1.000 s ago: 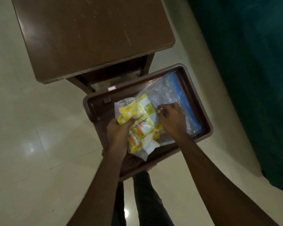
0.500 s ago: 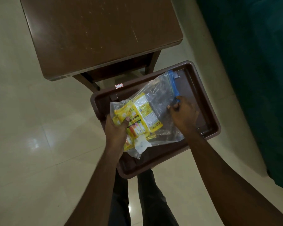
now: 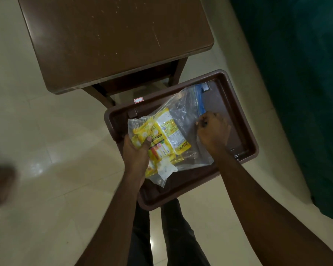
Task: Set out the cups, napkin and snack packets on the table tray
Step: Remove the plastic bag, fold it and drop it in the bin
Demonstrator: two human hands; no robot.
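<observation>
Your zip bag (image 3: 183,120) lies slantwise in the brown tray (image 3: 245,131), long axis near-left to far-right, with the blue zip strip (image 3: 200,100) at the far-right end. Your left hand (image 3: 136,152) has its fingers curled round the yellow snack packets (image 3: 167,135) through the plastic. Your right hand (image 3: 212,131) pinches the strip's near end.

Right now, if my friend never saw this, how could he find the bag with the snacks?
Find the brown table, then the brown tray in front of it. In the tray lies a clear plastic bag, gripped by the left hand, its blue zip strip pinched by the right hand. It is the only see-through thing, stuffed with yellow snack packets.
</observation>
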